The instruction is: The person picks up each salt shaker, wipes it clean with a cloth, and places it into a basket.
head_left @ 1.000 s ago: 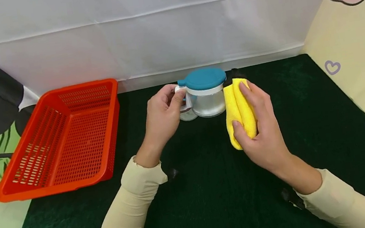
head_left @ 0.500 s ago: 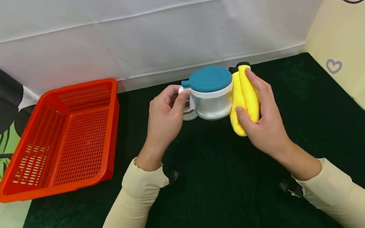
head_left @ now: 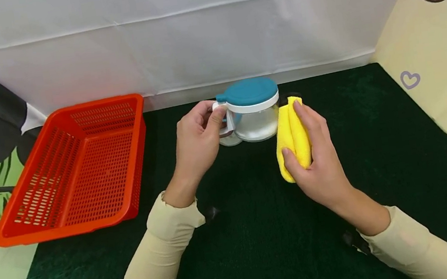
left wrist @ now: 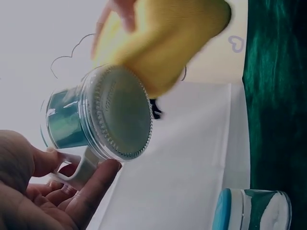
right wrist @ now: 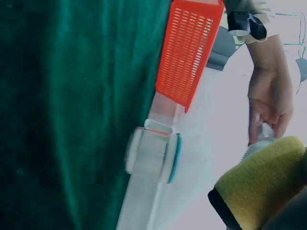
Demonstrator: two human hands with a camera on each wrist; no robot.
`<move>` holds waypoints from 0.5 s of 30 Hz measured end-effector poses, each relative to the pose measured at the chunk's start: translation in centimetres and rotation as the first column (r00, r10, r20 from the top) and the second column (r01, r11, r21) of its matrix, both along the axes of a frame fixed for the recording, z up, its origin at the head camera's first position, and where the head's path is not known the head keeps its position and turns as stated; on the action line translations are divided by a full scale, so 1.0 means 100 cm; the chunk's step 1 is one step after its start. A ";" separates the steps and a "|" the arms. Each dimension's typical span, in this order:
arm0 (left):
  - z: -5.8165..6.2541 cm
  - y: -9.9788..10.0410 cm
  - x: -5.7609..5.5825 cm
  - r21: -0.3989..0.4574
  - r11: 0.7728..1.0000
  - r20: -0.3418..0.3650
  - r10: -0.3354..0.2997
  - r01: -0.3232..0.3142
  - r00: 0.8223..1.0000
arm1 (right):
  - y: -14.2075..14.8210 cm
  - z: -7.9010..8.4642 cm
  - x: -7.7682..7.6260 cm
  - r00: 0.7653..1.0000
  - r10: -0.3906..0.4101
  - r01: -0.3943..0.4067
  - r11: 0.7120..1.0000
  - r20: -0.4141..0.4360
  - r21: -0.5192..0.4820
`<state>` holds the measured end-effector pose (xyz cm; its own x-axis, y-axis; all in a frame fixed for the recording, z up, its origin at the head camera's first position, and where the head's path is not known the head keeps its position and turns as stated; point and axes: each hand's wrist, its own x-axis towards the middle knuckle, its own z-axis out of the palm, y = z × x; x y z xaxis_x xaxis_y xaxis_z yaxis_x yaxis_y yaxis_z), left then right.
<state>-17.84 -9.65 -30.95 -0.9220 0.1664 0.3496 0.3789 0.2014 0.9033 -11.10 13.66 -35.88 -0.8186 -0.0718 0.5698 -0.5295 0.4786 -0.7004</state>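
Head view: clear jar (head_left: 257, 125), blue lid (head_left: 249, 92) on, held up off the table (head_left: 256, 249), base showing in left wrist view. Left hand (head_left: 196, 142), at 8 o'clock of it, pinches the white handle (head_left: 229, 122), probably so the glass wall is left uncovered. Right hand (head_left: 321, 159), at 4 o'clock, grips a folded yellow cloth (head_left: 291, 142), likely bunched for a thicker pad; it sits right at the jar's side, contact can't be confirmed. Hands apart, jar between. Second lidded jar (right wrist: 149, 153) stands on table, mostly hidden behind handle in head view. Red basket (head_left: 96, 181) at 9 o'clock, likely parked aside for elbow room. White backdrop (head_left: 211, 50) at 12 o'clock.
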 end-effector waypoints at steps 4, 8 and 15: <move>0.002 0.000 0.004 -0.007 1.000 -0.019 -0.021 0.020 1.000 | 0.004 -0.006 -0.007 0.998 -0.002 0.003 1.000 0.068 -0.022; 0.002 0.003 0.006 -0.050 0.999 -0.059 -0.021 0.018 0.998 | 0.007 -0.002 -0.015 0.997 -0.002 0.006 0.999 0.080 -0.051; 0.000 0.007 0.003 -0.081 0.997 -0.096 -0.001 -0.006 0.995 | 0.005 0.026 -0.017 0.999 -0.023 0.017 0.992 -0.042 -0.126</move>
<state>-17.49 -9.00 -30.95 -0.8854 0.1955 0.4216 0.4621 0.2734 0.8436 -12.83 14.18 -33.29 -0.7933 0.0187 0.6086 -0.5521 0.3992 -0.7320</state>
